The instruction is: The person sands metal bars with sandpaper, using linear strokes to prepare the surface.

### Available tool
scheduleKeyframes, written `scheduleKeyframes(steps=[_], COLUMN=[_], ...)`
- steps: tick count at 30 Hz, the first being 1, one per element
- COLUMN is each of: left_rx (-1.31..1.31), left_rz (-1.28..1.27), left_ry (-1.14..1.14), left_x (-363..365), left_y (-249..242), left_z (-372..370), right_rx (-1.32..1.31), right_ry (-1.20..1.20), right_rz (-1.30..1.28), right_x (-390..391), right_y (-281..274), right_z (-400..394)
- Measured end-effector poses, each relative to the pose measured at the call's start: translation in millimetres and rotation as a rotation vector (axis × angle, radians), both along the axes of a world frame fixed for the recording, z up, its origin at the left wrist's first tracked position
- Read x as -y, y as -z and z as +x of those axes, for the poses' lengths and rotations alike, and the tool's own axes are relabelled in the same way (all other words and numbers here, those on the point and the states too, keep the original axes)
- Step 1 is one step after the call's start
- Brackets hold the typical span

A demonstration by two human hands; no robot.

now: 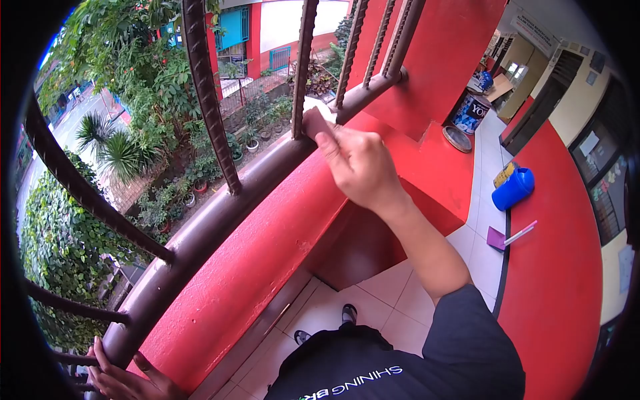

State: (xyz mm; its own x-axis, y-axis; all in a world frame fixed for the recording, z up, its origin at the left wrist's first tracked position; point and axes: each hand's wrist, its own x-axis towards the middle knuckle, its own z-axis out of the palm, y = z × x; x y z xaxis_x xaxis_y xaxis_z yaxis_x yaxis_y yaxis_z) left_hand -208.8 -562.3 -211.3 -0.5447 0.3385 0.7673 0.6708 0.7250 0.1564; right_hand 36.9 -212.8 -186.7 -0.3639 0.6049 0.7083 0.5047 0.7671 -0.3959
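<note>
My right hand (pixel 360 163) is closed on a folded piece of sandpaper (pixel 318 125), brown on one face and white on the other. It is held against a twisted vertical bar (pixel 301 73), just above the dark brown horizontal rail (pixel 220 208). At the lower left my left hand (pixel 127 377) rests with spread fingers around the lower end of the rail and on the red ledge (pixel 250 250), with no object in it.
A round metal lid (pixel 457 139) lies on the red ledge near a paint bucket (pixel 471 113). A blue bin (pixel 513 189) and a purple dustpan (pixel 497 238) stand along the tiled walkway. Potted plants and trees lie beyond the bars.
</note>
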Motion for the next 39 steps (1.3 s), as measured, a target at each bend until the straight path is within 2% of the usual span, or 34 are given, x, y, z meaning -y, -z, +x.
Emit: scheduleKeyframes(steps=[2, 3, 6, 7, 9, 10, 13, 14, 15, 17, 18, 19, 21, 22, 23, 25, 26, 27, 29, 30, 33, 35, 37, 39], left_rx=[0.017, 0.019, 0.011, 0.006, -0.005, -0.016, -0.019, -0.025, -0.011, 0.006, -0.011, -0.029, -0.041, -0.045, -0.045, -0.054, -0.055, -0.063, -0.080, -0.074, -0.048, -0.085, -0.101, -0.110], left_rz=[0.001, -0.002, 0.001, 0.005, -0.007, -0.015, -0.014, -0.015, 0.009, 0.030, 0.009, -0.007, -0.005, -0.017, -0.017, -0.013, -0.022, -0.020, -0.007, -0.016, -0.024, -0.042, -0.047, -0.059], left_ry=[0.007, 0.017, 0.033, 0.041, 0.017, -0.005, -0.004, -0.002, 0.019, 0.045, 0.025, 0.001, 0.006, 0.016, 0.014, -0.012, -0.008, -0.014, -0.019, -0.012, -0.008, -0.043, -0.032, -0.027], left_x=[0.6, 0.7, 0.6, 0.6, 0.8, 0.9, -1.1, -2.2, -2.9, -2.8, -2.1, -1.8, -2.3, -2.9, -4.0, -3.6, -1.8, -1.4, -3.3, -3.3, -4.8, -2.3, -1.7, -2.3], left_y=[-1.5, -2.8, -2.8, -2.1, -0.4, 0.0, -1.8, -2.7, -3.0, -1.9, -1.2, -0.8, -3.5, -4.6, -4.0, -1.7, -1.2, 0.8, 0.1, -2.5, -1.9, 1.5, 0.1, 1.8], left_z=[-0.4, -0.1, -1.1, -2.0, -1.4, -0.8, 1.0, 0.7, 0.9, 1.8, 0.8, 0.7, 1.0, 1.1, 1.5, 2.0, 0.8, 0.3, -0.1, 0.7, 3.4, -0.6, -1.2, -2.0], right_rx=[0.119, 0.121, -0.209, -0.211, -0.033, -0.031, -0.063, -0.008, -0.011, 0.173, 0.225, 0.222, -0.060, -0.040, 0.059, -0.037, -0.063, -0.008, -0.207, -0.111, -0.077, -0.247, -0.207, -0.034], right_ry=[0.164, 0.167, -0.135, -0.136, 0.124, 0.124, -0.068, -0.088, -0.086, 0.276, 0.403, 0.403, 0.097, 0.005, 0.018, 0.143, 0.215, 0.224, 0.108, 0.044, -0.041, 0.065, 0.084, -0.158], right_rz=[-0.267, -0.263, 0.303, 0.303, 0.008, 0.005, 0.175, 0.029, 0.027, 0.369, -0.056, -0.052, 0.199, 0.183, 0.245, 0.213, -0.070, -0.424, 0.082, 0.187, 0.174, -0.107, -0.153, 0.293], right_x=[-15.1, -9.3, 13.8, 10.6, 5.9, 7.4, 16.7, 41.2, 34.2, 3.7, -12.2, -8.8, 8.0, 26.5, 35.6, 11.8, -5.4, -2.9, 10.4, 24.7, 34.5, -7.2, -7.5, 22.8], right_y=[-7.3, -1.1, 41.9, 41.1, 38.9, 40.4, 44.0, 40.2, 41.2, 47.0, 53.7, 55.2, 65.7, 66.8, 65.9, 60.6, 58.0, 30.4, 53.7, 58.3, 46.9, 45.9, 45.0, 43.6], right_z=[17.1, 13.9, -20.9, -15.7, 2.3, 2.1, -6.9, -8.7, -5.9, 9.8, 18.2, 15.8, 1.3, -4.0, -3.5, -2.8, 5.6, 14.3, -10.5, -12.1, -14.9, -2.6, 1.1, -10.0])
